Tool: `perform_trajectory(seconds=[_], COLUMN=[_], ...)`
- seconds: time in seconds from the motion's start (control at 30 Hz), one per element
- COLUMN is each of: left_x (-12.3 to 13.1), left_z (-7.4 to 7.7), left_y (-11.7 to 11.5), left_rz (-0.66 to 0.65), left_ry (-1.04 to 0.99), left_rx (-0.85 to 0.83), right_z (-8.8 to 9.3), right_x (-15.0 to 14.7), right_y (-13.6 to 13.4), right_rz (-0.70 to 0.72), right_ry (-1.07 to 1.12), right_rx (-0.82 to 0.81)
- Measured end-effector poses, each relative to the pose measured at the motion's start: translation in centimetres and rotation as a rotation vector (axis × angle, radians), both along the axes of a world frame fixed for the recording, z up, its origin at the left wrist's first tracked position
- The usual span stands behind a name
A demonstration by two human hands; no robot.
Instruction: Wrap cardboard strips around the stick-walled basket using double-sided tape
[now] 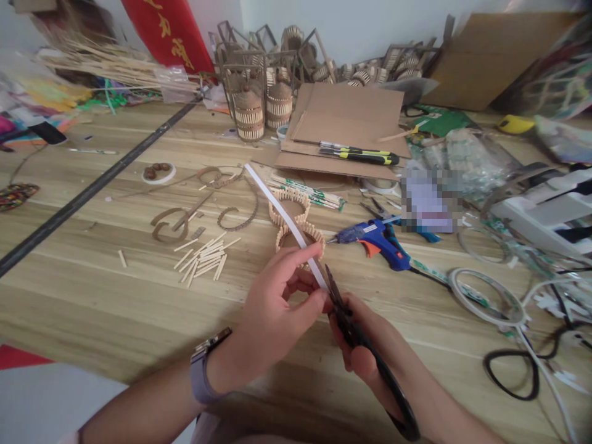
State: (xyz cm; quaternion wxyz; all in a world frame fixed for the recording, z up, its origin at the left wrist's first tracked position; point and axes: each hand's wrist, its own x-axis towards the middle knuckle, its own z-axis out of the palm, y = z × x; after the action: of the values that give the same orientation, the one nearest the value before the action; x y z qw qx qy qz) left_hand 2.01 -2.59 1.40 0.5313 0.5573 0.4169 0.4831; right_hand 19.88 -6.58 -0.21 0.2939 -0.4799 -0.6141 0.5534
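My left hand [282, 302] pinches a narrow white strip [287, 221] near its lower end; the strip slants away up to the left. In my right hand [365, 345] is a pair of black-handled scissors [349, 327], its blades beside the strip's lower end and my left fingertips. Whether the blades touch the strip I cannot tell. Just beyond my left hand stand two rings of short wooden sticks, a nearer ring [317, 233] partly hidden by the hand and strip, and a farther ring [303, 213]. Loose short sticks [203, 259] lie to the left.
A blue glue gun [374, 237] lies right of the rings. Brown curled strips [171, 228] are at left. Behind are cardboard sheets [346, 117] bearing utility knives [361, 154], and small stick lanterns [248, 114]. A tape roll [485, 296] and cables crowd the right.
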Motion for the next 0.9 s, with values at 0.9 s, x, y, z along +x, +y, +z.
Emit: perform_trajectory(seconds=[0.9], left_x=[0.05], left_z=[0.05], left_y=[-0.06], left_rz=[-0.005], left_ry=[0.004], left_rx=[-0.046], right_z=[0.59], right_x=[-0.47], right_y=[0.05], right_rz=[-0.045], right_ry=[-0.112], right_rx=[0.12])
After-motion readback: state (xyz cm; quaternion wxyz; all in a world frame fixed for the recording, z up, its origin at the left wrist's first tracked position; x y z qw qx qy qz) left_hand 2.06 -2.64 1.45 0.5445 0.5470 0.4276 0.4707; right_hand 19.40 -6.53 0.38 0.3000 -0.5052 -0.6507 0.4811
